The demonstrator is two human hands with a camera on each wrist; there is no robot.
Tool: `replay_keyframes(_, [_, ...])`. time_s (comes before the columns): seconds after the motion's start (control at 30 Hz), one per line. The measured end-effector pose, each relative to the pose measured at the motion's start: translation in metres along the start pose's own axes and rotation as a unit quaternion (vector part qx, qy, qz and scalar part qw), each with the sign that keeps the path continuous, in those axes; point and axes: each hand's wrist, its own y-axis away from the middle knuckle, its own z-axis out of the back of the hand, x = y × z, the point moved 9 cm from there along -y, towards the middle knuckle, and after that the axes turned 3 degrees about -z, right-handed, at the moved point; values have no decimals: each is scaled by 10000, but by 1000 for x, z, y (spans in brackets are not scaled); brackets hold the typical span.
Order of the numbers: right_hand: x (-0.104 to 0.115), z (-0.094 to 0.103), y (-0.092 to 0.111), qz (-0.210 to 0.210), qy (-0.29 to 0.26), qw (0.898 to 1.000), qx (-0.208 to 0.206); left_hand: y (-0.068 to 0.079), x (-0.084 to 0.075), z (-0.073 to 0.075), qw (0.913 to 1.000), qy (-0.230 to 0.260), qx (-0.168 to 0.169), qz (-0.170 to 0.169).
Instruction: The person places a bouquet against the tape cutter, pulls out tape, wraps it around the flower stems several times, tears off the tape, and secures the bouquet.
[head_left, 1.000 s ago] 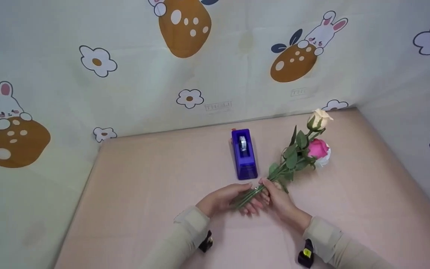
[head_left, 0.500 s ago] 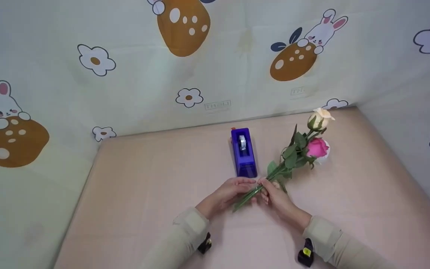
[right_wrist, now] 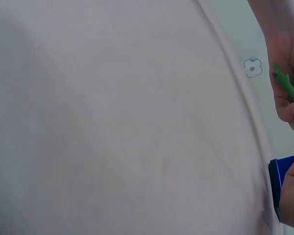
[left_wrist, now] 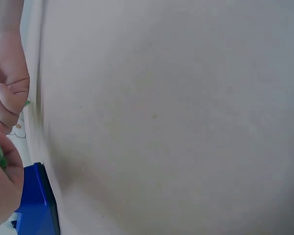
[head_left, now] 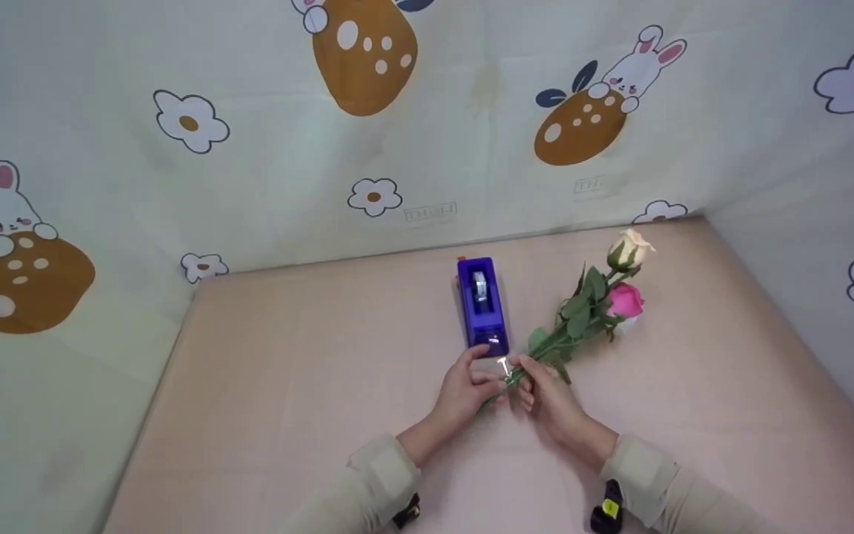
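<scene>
A small bunch of roses [head_left: 577,315], with a cream, a pink and a partly hidden white bloom, slants up to the right over the table. My right hand [head_left: 560,408] pinches the green stems between thumb and fingers. Lower down, my left hand [head_left: 460,393] curls round the stem ends [right_wrist: 285,85], its index finger reaching up near a tape dispenser [head_left: 482,315]. A shiny bit of clear tape [head_left: 504,366] shows at the stems between both hands. The blue-purple dispenser lies just beyond the left fingers and holds a tape roll [head_left: 480,288].
A pinkish cloth-covered table [head_left: 293,371] spreads around the hands. Behind it hangs a pale sheet [head_left: 279,185] printed with rabbits and flowers. Black wrist cameras [head_left: 607,508] sit under both sleeves.
My left hand has turned, its index finger rising toward the dispenser's front end. The blooms have dipped slightly and shifted left. My right hand keeps its grip on the stems.
</scene>
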Motion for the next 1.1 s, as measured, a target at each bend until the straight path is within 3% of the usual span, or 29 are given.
replay_keyframes(0.13, [-8,-4,4,-409,-681,9966,-219,4,-8,2,9951,-809,-142,-548])
replay_keyframes(0.23, [-10,-8,7,-533,-923,9928,-552,9,-16,1,9798,-1645,-246,-1113])
replay_keyframes(0.33, [-8,-11,9,-460,-928,9909,-858,16,-28,-2,9443,-2634,-374,-1938])
replay_keyframes(0.47, [-5,-14,7,-244,-732,9922,-982,27,-41,-6,8701,-3808,-635,-3064])
replay_keyframes(0.5, [-5,-14,6,-205,-691,9928,-958,29,-42,-6,8580,-3963,-665,-3199])
replay_keyframes(0.53, [-4,-15,6,-169,-648,9935,-918,29,-42,-5,8542,-4025,-660,-3225])
replay_keyframes(0.57, [-4,-15,5,-142,-617,9941,-880,28,-41,-4,8561,-4019,-614,-3191])
replay_keyframes(0.6, [-4,-15,5,-116,-591,9947,-837,26,-40,-2,8644,-3954,-534,-3060])
replay_keyframes(0.67, [-3,-15,4,-54,-539,9959,-727,20,-35,2,8955,-3661,-256,-2517])
replay_keyframes(0.73, [-2,-15,3,-19,-539,9966,-615,11,-25,7,9351,-3136,89,-1647])
replay_keyframes(0.77, [-2,-14,3,4,-546,9968,-590,7,-18,9,9504,-2876,305,-1143])
replay_keyframes(0.8, [-1,-14,3,22,-552,9968,-579,4,-12,9,9598,-2671,556,-653])
replay_keyframes(0.87, [-1,-12,2,47,-559,9968,-570,1,-1,8,9674,-2306,1037,157])
replay_keyframes(0.93, [-1,-11,2,58,-569,9964,-631,0,6,6,9645,-2159,1411,574])
replay_keyframes(1.0, [-2,-9,2,-4,-607,9955,-725,0,6,3,9585,-2291,1641,438])
replay_keyframes(1.1, [-5,-9,2,-207,-739,9933,-868,0,2,1,9501,-2710,1542,-60])
